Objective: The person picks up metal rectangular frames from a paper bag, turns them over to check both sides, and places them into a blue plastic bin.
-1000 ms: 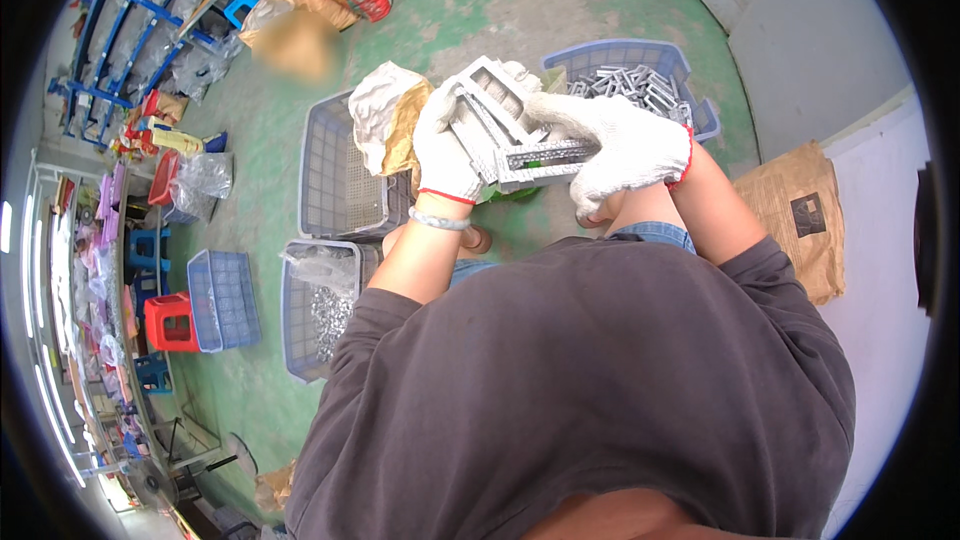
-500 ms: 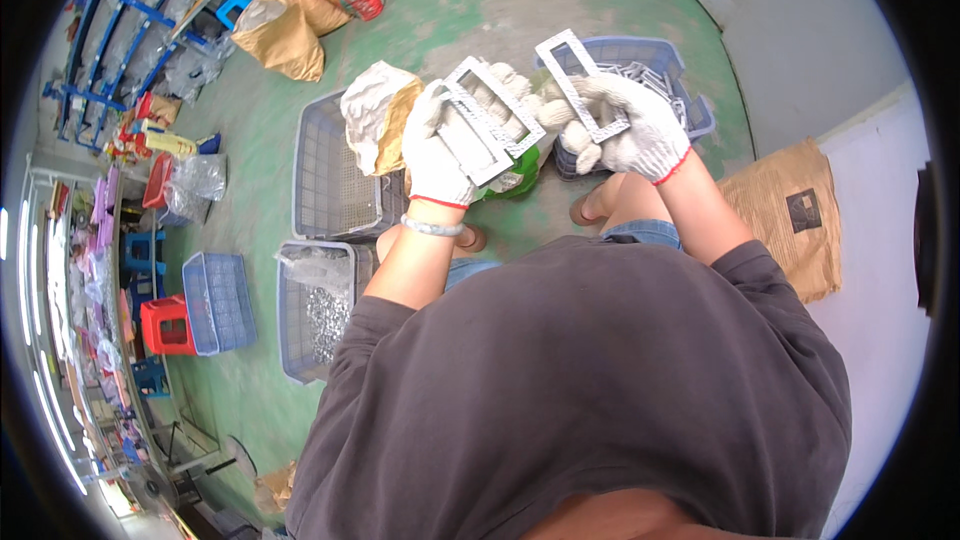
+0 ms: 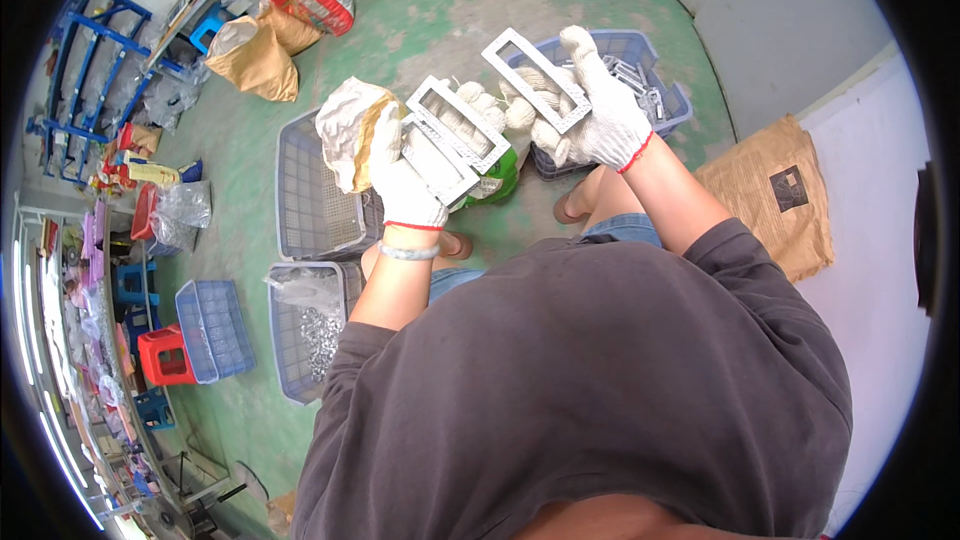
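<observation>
My left hand [image 3: 405,190] pinches two overlapping pale frames [image 3: 448,137] toward eleven o'clock while my right hand [image 3: 610,122] grips another frame [image 3: 524,91] near one o'clock, which could slip, I reckon, should gloved fingers loosen around its narrow rails.

Forearms [image 3: 683,185] angled forward; left grip [image 3: 405,188] and right grip [image 3: 612,122] apart, both gloved, curled.

Pretty bright in here, tube lights [image 3: 70,470] glaring far left, wall [image 3: 875,350] kinda pale, fisheye bending edges into black corners.
</observation>
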### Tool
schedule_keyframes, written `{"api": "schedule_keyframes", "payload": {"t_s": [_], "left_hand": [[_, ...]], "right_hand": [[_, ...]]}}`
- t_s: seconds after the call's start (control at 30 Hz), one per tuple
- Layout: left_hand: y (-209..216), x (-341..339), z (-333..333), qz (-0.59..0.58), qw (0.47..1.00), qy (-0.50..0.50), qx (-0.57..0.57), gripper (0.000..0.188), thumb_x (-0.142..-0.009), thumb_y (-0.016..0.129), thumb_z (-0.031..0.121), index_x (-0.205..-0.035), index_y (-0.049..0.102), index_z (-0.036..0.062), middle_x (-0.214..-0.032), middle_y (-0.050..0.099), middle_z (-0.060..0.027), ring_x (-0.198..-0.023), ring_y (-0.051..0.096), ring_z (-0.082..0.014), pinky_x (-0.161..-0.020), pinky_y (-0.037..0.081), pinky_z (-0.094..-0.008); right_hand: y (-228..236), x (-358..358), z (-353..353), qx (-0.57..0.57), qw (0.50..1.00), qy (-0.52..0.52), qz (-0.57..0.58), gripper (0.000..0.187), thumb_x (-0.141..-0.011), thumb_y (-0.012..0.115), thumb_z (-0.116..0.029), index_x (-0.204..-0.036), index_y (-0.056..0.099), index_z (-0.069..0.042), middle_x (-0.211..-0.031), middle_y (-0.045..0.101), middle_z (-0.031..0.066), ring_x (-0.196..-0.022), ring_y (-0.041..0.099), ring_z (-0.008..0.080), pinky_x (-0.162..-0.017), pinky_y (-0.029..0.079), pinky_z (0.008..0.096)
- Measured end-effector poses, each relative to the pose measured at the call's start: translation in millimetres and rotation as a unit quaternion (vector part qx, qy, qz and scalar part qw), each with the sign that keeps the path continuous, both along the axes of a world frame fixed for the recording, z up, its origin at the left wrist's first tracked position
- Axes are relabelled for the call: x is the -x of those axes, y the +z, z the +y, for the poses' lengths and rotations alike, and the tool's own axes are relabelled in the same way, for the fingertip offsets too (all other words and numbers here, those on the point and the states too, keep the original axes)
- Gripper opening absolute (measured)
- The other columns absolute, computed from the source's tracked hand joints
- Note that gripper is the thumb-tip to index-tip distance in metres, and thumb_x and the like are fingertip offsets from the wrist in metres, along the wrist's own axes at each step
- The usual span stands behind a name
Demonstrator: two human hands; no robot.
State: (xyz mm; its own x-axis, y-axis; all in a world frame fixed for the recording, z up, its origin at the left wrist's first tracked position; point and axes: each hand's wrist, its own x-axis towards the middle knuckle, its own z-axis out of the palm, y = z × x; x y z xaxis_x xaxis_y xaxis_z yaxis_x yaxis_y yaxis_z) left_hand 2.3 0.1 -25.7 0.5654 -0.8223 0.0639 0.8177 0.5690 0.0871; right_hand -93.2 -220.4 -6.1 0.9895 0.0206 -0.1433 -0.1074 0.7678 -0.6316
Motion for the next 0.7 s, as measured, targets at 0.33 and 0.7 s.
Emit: {"api": "schedule_keyframes", "payload": {"t_s": [0.33,0.7], "left_hand": [[-2,10,-24,-0.086,0.928,0.241,-0.269,0.056,-0.094,0.055,0.043,-0.132,0.052,0.0013,-0.135,0.055,-0.02,-0.122,0.054,-0.0389,-0.105,0.043,-0.0529],[-33,-14,3,0.018,0.995,-0.026,0.097,0.056,-0.095,0.049,0.042,-0.134,0.051,0.0007,-0.132,0.056,-0.0234,-0.119,0.056,-0.0413,-0.104,0.044,-0.0552]], "right_hand": [[3,-21,27,0.793,0.588,-0.078,-0.136,0.045,-0.099,0.048,-0.038,-0.13,0.06,-0.007,-0.115,0.066,0.0074,-0.092,0.064,0.0161,-0.075,0.051,0.0293],[-22,-43,25,0.359,0.933,-0.001,0.001,0.056,-0.101,0.037,-0.048,-0.126,0.061,-0.004,-0.107,0.067,0.0057,-0.085,0.06,0.013,-0.07,0.049,0.0254]]}}
